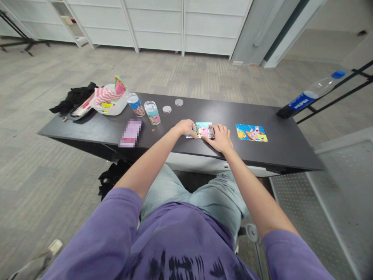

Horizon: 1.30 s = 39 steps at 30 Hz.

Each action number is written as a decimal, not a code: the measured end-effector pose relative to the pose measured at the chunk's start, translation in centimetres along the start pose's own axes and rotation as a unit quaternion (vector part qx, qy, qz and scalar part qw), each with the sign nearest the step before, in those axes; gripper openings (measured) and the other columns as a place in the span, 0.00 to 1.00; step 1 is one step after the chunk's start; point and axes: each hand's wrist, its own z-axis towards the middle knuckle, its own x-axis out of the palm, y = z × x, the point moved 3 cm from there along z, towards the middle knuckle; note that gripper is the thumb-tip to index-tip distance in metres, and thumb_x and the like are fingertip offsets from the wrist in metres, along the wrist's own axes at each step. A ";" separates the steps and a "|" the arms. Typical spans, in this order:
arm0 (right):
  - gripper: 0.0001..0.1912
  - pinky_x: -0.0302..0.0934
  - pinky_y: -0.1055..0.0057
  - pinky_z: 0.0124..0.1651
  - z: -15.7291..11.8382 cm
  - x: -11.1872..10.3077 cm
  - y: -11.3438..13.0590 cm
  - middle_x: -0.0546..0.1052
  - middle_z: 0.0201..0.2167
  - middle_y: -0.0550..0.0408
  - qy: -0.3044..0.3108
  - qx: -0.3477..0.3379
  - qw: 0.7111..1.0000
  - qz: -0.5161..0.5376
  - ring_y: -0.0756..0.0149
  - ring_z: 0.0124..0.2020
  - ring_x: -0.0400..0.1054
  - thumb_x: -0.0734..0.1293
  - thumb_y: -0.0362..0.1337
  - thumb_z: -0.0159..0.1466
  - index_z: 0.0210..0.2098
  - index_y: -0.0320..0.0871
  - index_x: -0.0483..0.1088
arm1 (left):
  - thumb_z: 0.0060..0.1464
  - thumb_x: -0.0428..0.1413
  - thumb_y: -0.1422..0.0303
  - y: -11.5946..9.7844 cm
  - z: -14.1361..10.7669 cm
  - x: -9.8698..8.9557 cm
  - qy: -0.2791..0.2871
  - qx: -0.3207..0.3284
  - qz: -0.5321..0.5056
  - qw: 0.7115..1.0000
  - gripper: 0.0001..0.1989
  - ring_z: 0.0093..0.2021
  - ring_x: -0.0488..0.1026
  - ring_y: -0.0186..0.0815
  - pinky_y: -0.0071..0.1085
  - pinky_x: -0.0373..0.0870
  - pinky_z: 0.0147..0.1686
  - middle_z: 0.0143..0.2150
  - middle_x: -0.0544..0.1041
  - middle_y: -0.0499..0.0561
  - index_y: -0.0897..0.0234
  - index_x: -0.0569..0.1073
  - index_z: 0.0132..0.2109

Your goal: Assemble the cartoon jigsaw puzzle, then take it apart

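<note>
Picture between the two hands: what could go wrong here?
The left hand and right hand both touch the picture, so uneven pressure might shift it. The pixelated item lies at the desk's front edge and could be nudged off. The two upright canisters could topple if bumped.

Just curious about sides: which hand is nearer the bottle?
The right hand, left of the bottle; the left hand is farther left, beyond the right hand.

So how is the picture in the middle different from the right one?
The middle picture has the left hand and right hand on it; the right picture is untouched. The middle picture shows pale teal and pink; the right picture is mostly bright blue with pink and yellow. Both lie on the dark table.
</note>
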 end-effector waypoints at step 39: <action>0.31 0.70 0.29 0.85 0.2 0.2 -0.3 0.79 0.84 0.39 0.029 -0.019 0.999 -0.013 0.35 0.81 0.73 0.81 0.58 0.83 0.80 0.57 0.81 | 0.76 0.74 0.55 -3.4 0.8 0.3 -0.052 0.079 0.063 0.994 0.28 0.80 0.79 0.59 0.66 0.82 0.80 0.82 0.79 0.63 0.58 0.82 0.75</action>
